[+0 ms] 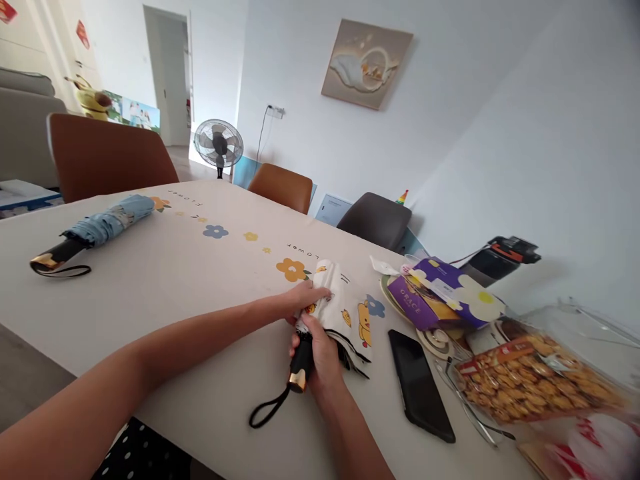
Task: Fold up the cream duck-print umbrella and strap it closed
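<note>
In the centre of the frame, a white umbrella (334,283) with yellow cartoon prints lies loosely folded over the surface (200,287). The right hand (323,347) is wrapped around it by the black handle (301,358); the left hand (306,298) grips the cloth just above. "FLOWER" is printed on the surface at upper left, "GRACE" on a purple box (407,303) at right. A blue umbrella (113,223) lies at left, a dark phone (423,387) at lower right.

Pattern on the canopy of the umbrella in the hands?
The canopy is white with yellow cartoon prints; shows best in the head view.
</note>
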### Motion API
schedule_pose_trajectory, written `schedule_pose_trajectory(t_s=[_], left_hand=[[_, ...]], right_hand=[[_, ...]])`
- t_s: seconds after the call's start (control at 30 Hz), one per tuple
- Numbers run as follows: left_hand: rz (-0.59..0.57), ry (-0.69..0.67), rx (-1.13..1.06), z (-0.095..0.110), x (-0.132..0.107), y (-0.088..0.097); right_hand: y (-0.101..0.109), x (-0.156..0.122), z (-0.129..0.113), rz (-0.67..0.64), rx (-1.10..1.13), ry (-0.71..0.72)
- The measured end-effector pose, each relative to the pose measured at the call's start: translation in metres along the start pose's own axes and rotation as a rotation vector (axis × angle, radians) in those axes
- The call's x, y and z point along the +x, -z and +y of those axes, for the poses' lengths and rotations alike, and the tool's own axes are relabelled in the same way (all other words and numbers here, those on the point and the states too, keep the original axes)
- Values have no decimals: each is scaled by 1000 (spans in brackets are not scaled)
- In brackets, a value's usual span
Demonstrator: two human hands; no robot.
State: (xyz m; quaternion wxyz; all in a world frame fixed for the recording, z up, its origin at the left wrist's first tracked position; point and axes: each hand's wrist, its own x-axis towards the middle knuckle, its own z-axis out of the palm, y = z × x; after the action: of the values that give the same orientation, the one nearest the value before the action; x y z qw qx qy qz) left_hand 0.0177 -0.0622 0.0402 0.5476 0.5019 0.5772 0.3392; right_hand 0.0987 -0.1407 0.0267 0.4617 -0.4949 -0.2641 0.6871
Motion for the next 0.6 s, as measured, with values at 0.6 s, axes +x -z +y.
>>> schedule_pose_trajectory(t_s=[0.6], left_hand=[[-279,-970,1399,22,-3,-82]], right_hand=[[9,8,-1,-12,-37,81]])
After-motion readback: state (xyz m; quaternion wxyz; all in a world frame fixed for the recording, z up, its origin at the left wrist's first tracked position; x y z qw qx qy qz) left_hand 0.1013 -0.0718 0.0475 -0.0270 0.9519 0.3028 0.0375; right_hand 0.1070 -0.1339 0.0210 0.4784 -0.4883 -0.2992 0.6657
